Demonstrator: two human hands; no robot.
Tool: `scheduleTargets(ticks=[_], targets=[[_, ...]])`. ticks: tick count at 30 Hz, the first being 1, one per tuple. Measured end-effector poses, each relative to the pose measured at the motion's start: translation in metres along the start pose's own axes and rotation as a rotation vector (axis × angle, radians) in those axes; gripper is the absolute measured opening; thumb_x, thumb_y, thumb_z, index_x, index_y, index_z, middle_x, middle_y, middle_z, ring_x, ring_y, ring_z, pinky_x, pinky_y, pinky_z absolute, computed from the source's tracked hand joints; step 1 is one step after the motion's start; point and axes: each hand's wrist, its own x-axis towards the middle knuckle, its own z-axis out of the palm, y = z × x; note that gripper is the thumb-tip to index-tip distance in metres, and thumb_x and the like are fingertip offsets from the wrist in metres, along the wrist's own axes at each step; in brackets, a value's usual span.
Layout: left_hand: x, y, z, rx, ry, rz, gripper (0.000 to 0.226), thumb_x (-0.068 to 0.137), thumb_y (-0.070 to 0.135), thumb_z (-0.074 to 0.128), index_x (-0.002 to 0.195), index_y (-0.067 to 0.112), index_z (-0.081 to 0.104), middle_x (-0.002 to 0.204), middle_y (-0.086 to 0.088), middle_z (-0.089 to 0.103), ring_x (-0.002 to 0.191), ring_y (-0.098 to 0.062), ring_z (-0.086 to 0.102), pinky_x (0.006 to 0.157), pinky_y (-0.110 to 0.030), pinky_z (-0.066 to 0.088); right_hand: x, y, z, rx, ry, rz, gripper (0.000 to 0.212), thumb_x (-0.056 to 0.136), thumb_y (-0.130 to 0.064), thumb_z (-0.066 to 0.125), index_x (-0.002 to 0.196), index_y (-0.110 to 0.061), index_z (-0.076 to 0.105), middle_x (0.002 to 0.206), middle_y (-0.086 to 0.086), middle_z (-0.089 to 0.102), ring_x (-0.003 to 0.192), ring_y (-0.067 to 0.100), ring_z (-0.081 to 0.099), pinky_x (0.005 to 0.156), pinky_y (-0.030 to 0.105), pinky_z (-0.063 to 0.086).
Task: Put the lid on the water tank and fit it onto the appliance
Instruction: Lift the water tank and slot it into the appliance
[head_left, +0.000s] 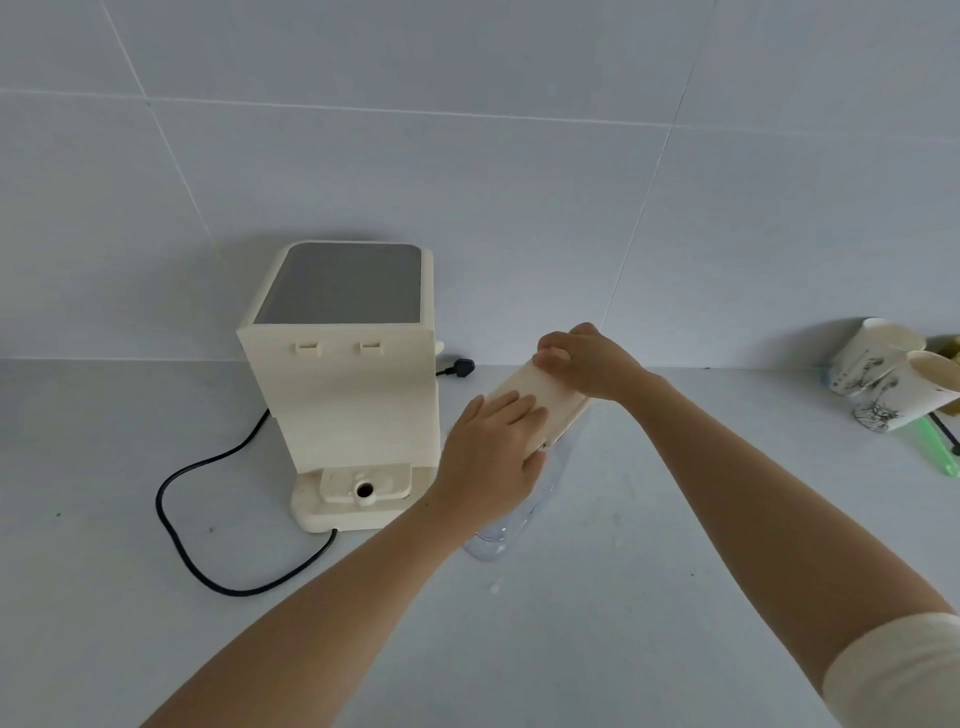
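Observation:
A cream lid (540, 396) lies on top of a clear water tank (524, 512) standing on the counter right of the appliance. My left hand (493, 457) rests flat on the lid's near end, fingers spread over it. My right hand (587, 364) grips the lid's far end with curled fingers. The cream appliance (343, 389) stands at centre left with its back towards me, showing two clips and a base socket (364, 488) with a round hole. Most of the tank is hidden by my left hand.
A black power cord (208, 519) loops over the counter left of the appliance, its plug (460, 365) lying behind it. Paper cups (893, 379) and a green tool (940, 452) sit at the far right by the tiled wall.

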Motion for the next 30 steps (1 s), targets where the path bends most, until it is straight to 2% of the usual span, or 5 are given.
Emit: scheduleTargets(ticks=[6, 12, 23, 27, 30], targets=[[-0.01, -0.031, -0.006, -0.072, 0.05, 0.006, 0.031, 0.067, 0.022, 0.062, 0.093, 0.008, 0.071, 0.1, -0.011, 0.074, 0.096, -0.028, 0.069, 0.084, -0.047, 0.051, -0.016, 0.006, -0.003, 0.101, 0.016, 0.052, 0.037, 0.09, -0.035, 0.037, 0.119, -0.016, 0.051, 0.107, 0.012, 0.045, 0.091, 0.025, 0.045, 0.073, 0.029, 0.039], [-0.014, -0.048, -0.007, -0.257, 0.063, -0.098, 0.046, 0.078, 0.024, 0.067, 0.121, 0.01, 0.058, 0.137, -0.007, 0.052, 0.134, -0.02, 0.038, 0.103, -0.021, 0.024, -0.029, 0.016, 0.005, 0.158, 0.051, 0.111, 0.034, 0.085, -0.038, 0.041, 0.111, -0.018, 0.052, 0.105, 0.011, 0.049, 0.082, 0.023, 0.048, 0.055, 0.024, 0.034], [-0.013, -0.061, -0.005, -0.427, -0.001, -0.091, 0.049, 0.079, 0.014, 0.066, 0.125, 0.008, 0.052, 0.145, -0.01, 0.04, 0.131, -0.003, 0.02, 0.107, -0.018, 0.018, -0.06, 0.022, 0.012, 0.156, 0.114, 0.079, 0.038, 0.091, -0.034, 0.038, 0.123, -0.015, 0.047, 0.097, 0.001, 0.051, 0.102, 0.024, 0.044, 0.079, 0.033, 0.041], [-0.018, -0.062, 0.0, -0.567, 0.068, -0.205, 0.069, 0.073, 0.017, 0.073, 0.134, 0.017, 0.042, 0.15, 0.0, 0.03, 0.133, -0.002, 0.021, 0.105, -0.018, 0.018, -0.068, 0.031, 0.015, 0.434, 0.074, 0.056, 0.056, 0.089, -0.043, 0.045, 0.141, -0.028, 0.029, 0.144, 0.007, 0.039, 0.13, 0.027, 0.038, 0.102, 0.034, 0.034], [-0.025, -0.065, 0.013, -0.718, 0.053, -0.373, 0.098, 0.067, 0.022, 0.078, 0.143, 0.02, 0.018, 0.146, 0.011, 0.026, 0.133, -0.001, 0.022, 0.104, -0.02, 0.021, -0.074, 0.042, 0.017, 0.682, 0.017, 0.068, 0.075, 0.085, -0.041, 0.052, 0.146, -0.031, 0.009, 0.149, 0.007, 0.035, 0.129, 0.024, 0.039, 0.104, 0.033, 0.031]])
